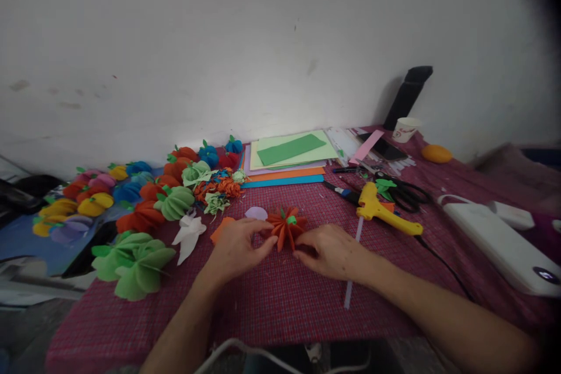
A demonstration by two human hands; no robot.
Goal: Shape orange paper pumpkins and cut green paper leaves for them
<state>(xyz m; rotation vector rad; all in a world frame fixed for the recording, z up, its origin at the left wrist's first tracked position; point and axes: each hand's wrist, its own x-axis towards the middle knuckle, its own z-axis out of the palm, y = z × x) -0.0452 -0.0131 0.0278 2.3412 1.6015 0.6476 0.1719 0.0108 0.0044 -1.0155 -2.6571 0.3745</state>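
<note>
An orange-red paper pumpkin with pleated segments and a green stem sits in the middle of the table, between my two hands. The thumb and fingers of my left hand pinch its left side. On its right side, the fingertips of my right hand close on the paper folds. A pale purple paper circle and an orange paper piece lie by my left hand, the orange one partly hidden. Just beyond my right hand rests a yellow glue gun with a clear glue stick in it.
Finished paper pumpkins in several colours crowd the left, beside paper scraps and a white cut piece. Coloured sheets are stacked at the back. Black scissors, a paper cup and a white power bank lie right.
</note>
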